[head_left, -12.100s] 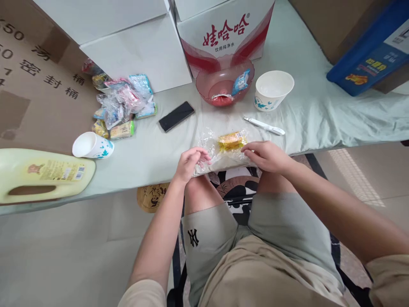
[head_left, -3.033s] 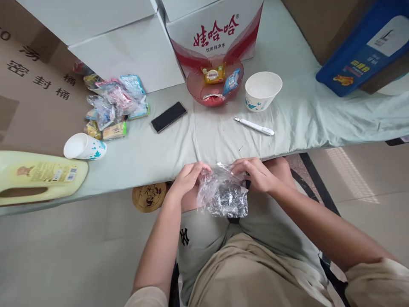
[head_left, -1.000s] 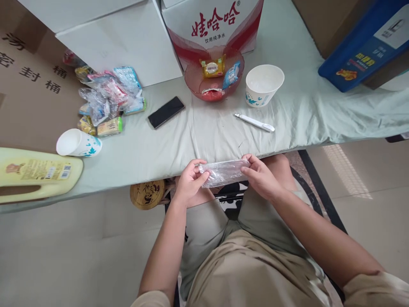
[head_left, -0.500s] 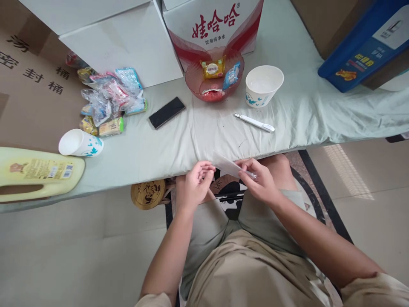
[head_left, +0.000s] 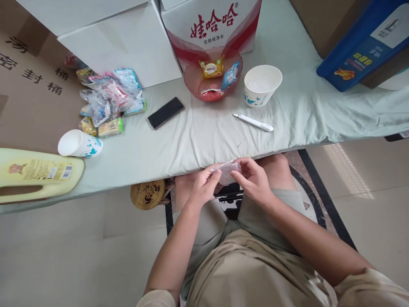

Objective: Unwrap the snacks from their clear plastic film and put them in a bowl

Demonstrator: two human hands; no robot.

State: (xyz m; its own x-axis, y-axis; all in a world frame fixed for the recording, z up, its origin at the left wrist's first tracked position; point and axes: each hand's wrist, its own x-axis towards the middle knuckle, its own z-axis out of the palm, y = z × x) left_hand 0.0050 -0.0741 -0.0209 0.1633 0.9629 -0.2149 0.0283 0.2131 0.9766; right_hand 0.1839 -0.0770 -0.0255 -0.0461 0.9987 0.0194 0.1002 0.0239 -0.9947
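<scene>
My left hand (head_left: 203, 187) and my right hand (head_left: 253, 181) meet just below the table's front edge, above my knees. Both pinch a small folded clear plastic bag (head_left: 227, 171) between fingers and thumbs. A pink translucent bowl (head_left: 213, 76) at the back of the pale green cloth holds a yellow snack packet (head_left: 211, 68), a blue one (head_left: 230, 74) and something red. A white pen-like tool (head_left: 253, 122) lies in front of the bowl, beyond my hands.
A white paper cup (head_left: 262, 84) stands right of the bowl, another (head_left: 79, 143) lies tipped at the left. A black phone (head_left: 165, 112), a heap of wrapped snacks (head_left: 107, 100), a yellow jug (head_left: 36, 173), white and cardboard boxes ring the table. A blue box (head_left: 364, 47) sits far right.
The yellow packet went from the clear bag into the pink bowl. Since then the empty bag has been flattened and folded ever smaller between both hands.
</scene>
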